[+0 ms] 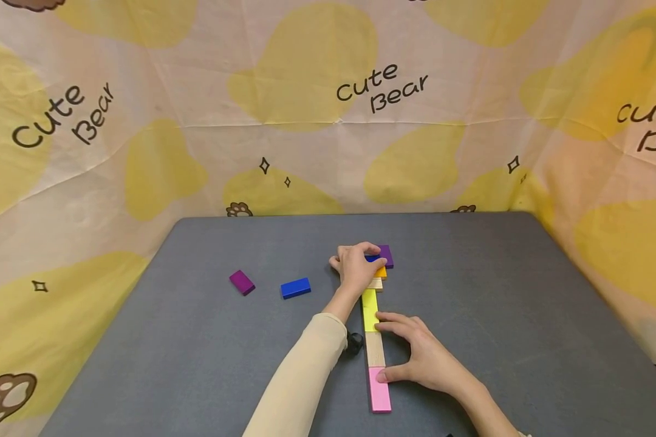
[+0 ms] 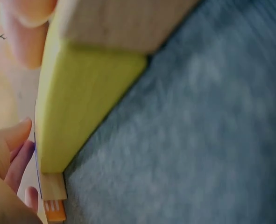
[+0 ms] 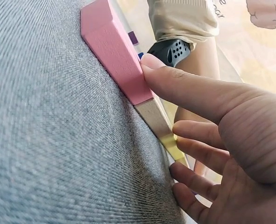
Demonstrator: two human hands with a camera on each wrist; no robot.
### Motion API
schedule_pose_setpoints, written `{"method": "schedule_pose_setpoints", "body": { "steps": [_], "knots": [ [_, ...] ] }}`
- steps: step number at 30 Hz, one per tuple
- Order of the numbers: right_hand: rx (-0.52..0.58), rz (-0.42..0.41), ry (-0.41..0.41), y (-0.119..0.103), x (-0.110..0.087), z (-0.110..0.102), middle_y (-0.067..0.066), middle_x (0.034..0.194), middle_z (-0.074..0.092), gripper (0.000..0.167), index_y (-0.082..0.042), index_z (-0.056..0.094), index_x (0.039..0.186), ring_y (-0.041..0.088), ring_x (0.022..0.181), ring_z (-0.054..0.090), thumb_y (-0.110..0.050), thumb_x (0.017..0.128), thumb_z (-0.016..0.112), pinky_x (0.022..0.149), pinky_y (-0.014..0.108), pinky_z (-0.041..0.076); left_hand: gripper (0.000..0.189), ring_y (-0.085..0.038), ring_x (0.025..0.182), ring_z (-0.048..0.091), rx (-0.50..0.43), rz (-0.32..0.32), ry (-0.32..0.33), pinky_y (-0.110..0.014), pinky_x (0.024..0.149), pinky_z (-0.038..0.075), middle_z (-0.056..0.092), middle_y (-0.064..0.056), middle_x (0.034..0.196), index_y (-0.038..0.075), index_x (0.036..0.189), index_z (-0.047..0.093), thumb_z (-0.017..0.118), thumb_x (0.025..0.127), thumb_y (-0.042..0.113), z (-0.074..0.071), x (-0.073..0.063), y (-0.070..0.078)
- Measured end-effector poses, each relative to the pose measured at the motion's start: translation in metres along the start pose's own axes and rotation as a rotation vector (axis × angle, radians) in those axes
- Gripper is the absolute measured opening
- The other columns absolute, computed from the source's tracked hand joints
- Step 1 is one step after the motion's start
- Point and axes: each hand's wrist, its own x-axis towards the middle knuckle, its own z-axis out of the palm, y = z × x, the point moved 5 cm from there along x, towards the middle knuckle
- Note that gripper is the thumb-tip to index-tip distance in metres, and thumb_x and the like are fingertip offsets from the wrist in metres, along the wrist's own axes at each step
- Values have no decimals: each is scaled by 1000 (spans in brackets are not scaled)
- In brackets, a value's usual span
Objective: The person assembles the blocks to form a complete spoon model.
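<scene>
A row of wooden blocks runs away from me: a pink block (image 1: 379, 391), a plain wood block (image 1: 375, 349), a yellow block (image 1: 370, 309), another plain wood block (image 1: 376, 283) and an orange block (image 1: 381, 273). At the far end, my left hand (image 1: 354, 267) pinches a blue block (image 1: 370, 258) between thumb and finger, partly hiding it. Just beyond lies a purple block (image 1: 386, 256). My right hand (image 1: 423, 358) spans the row's right side, thumb touching the pink block (image 3: 116, 58) and fingertips at the yellow block (image 3: 171, 145), fingers extended.
To the left on the grey table (image 1: 197, 364) lie a loose blue block (image 1: 296, 288) and a magenta block (image 1: 242, 283). A printed cloth (image 1: 306, 152) hangs around the back and sides. On my left wrist is a black device (image 1: 354, 344).
</scene>
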Motion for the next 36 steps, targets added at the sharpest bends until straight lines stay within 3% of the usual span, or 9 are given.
{"method": "schedule_pose_setpoints", "body": {
  "steps": [4,12,21,28,36],
  "knots": [
    [9,13,-4,0,1,2,-7,145,46,81,-19,62,133,19,121,40,-53,64,88,97,51,39,17,-28,115,41,3,-11,21,-56,97,15,70,4,101,20,98,76,80,85,30,2,1,-1],
    [5,12,-3,-1,3,3,-7,144,46,81,-19,62,132,19,120,40,-55,64,87,97,52,39,19,-28,112,42,-23,-29,2,-55,96,17,70,5,102,19,100,76,81,84,27,-3,2,-3],
    [-10,-13,19,-1,2,1,-9,145,46,80,-19,63,132,16,120,40,-52,64,89,97,48,40,18,-27,110,41,-77,-4,-17,-53,92,19,70,6,101,19,100,75,80,85,26,-18,0,-4],
    [-2,-9,35,-1,0,5,-11,144,46,79,-21,63,131,15,121,39,-52,64,89,96,46,41,23,-29,117,42,-159,66,-48,-59,97,19,70,-1,108,12,106,75,79,86,24,-51,-12,-7],
    [2,38,23,-4,-2,11,-12,144,46,79,-23,63,131,19,123,38,-52,63,89,97,51,39,25,-24,112,49,-222,46,13,-54,100,26,69,3,110,18,107,75,81,83,21,-106,-42,-34]
  ]
}}
